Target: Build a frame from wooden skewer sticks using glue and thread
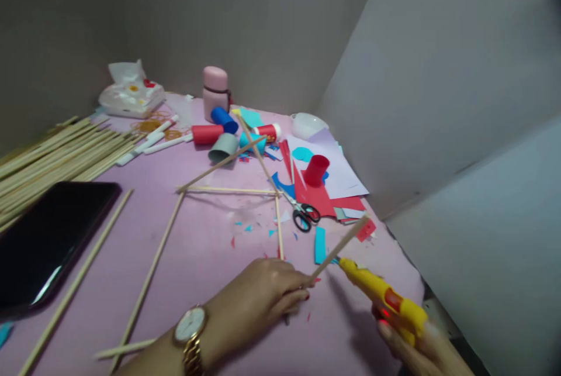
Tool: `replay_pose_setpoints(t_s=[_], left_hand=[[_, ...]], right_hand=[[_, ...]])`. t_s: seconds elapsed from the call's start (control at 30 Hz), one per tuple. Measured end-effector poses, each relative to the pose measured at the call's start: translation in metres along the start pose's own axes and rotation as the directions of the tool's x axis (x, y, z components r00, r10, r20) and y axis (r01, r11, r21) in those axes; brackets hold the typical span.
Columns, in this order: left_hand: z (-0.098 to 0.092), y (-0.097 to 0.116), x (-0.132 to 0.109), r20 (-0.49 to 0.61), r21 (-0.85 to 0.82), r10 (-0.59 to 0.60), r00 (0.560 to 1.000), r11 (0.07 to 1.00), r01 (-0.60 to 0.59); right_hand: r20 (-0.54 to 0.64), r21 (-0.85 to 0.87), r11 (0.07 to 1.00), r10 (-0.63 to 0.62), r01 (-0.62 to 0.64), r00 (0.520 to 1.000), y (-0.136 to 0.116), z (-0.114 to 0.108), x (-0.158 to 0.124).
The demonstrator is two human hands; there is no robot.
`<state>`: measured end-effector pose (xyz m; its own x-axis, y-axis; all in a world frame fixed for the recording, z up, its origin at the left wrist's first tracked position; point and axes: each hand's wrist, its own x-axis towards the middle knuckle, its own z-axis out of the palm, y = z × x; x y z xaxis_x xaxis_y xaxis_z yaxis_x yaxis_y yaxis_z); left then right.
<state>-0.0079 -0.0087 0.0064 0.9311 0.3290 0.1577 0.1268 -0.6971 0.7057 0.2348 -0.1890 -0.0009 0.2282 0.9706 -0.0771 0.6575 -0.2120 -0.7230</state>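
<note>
Far left, bundle of sticks (56, 157), slim, straight, pale, seemingly wood. Nearer, phone (56, 241), flat, glossy, black, with loose stick (78, 282) just to the right. Beyond, white packet (131, 95) of crinkled plastic. Mid-counter (201, 247), on smooth pink, frame (232, 191) of thin sticks, house-shaped, with triangle at far end. Probably light and rigid along each stick, weak at the joints; best lifted by two opposite sides. Farther back, bottle (215, 98), pink and rounded, then paper tubes (207, 134), red, blue and grey.

To the right, over near right part of frame, left hand (278, 285), with grip pinched together on held stick (340, 247), slanting toward far right, with lower end hidden. Likely light, stiff, dry, apt to snap if bent; best held low, clear of the nozzle. Beyond, scissors (298, 206), black loops, near flat coloured paper (337, 165).

Near right, glue gun (381, 288), hard yellow plastic, with nozzle at held stick, contact uncertain. Around handle, closed grip of right hand (416, 352), partly out of view.
</note>
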Motion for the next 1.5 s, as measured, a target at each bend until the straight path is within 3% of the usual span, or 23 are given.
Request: replay_pose_setpoints(t_s=[0.07, 0.2, 0.3, 0.47, 0.6, 0.7, 0.77, 0.87, 1.07, 1.2, 1.3, 1.4, 1.5], left_hand=[[0.000, 0.001, -0.001, -0.006, -0.003, -0.037, 0.999, 0.999, 0.037], [-0.003, 0.002, -0.002, -0.005, -0.025, -0.086, 0.996, 0.996, 0.086], [-0.004, 0.004, -0.004, -0.002, -0.045, -0.119, 0.993, 0.992, 0.119], [-0.004, 0.008, -0.008, 0.023, -0.030, -0.157, 0.987, 0.987, 0.158], [-0.003, 0.011, -0.009, 0.027, -0.024, -0.177, 0.984, 0.984, 0.178], [-0.002, 0.013, -0.010, 0.028, -0.002, -0.160, 0.987, 0.987, 0.160], [-0.001, 0.013, -0.011, 0.014, 0.008, -0.152, 0.988, 0.988, 0.152], [0.002, 0.013, -0.011, -0.005, 0.004, -0.144, 0.990, 0.990, 0.144], [0.008, 0.011, -0.010, -0.033, 0.005, -0.136, 0.990, 0.991, 0.137], [-0.003, 0.013, -0.021, -0.108, 0.020, -0.242, 0.964, 0.969, 0.245], [-0.008, 0.017, -0.028, -0.069, 0.121, -0.343, 0.937, 0.929, 0.349], [0.000, 0.017, -0.030, 0.007, 0.171, -0.393, 0.920, 0.907, 0.386], [0.014, 0.012, -0.029, -0.013, 0.163, -0.335, 0.942, 0.929, 0.333]], right_hand=[[-0.121, -0.173, 0.985, -0.020, -0.001, 0.992, 0.006, -0.001, 0.013], [-0.284, -0.517, 0.830, 0.066, -0.211, 0.957, 0.014, -0.001, 0.034], [-0.272, -0.586, 0.772, 0.098, -0.246, 0.957, 0.024, 0.000, 0.041], [-0.198, -0.577, 0.802, 0.041, -0.151, 0.979, 0.037, -0.006, 0.040], [-0.250, -0.442, 0.896, -0.165, 0.039, 0.954, 0.009, 0.002, 0.033], [-0.108, -0.120, 0.962, -0.258, 0.245, 0.960, -0.033, 0.033, 0.033], [-0.022, -0.001, 0.954, -0.301, 0.301, 0.953, -0.057, 0.059, 0.037], [-0.002, 0.054, 0.955, -0.291, 0.290, 0.957, -0.075, 0.086, 0.045], [-0.065, 0.126, 0.965, -0.225, 0.232, 0.972, -0.071, 0.096, 0.049], [-0.088, 0.181, 0.964, -0.183, 0.196, 0.979, -0.069, 0.094, 0.049], [-0.102, 0.183, 0.969, -0.150, 0.167, 0.983, -0.067, 0.094, 0.048], [-0.100, 0.186, 0.968, -0.153, 0.170, 0.983, -0.066, 0.093, 0.047], [-0.085, 0.164, 0.968, -0.178, 0.190, 0.980, -0.065, 0.093, 0.046]])
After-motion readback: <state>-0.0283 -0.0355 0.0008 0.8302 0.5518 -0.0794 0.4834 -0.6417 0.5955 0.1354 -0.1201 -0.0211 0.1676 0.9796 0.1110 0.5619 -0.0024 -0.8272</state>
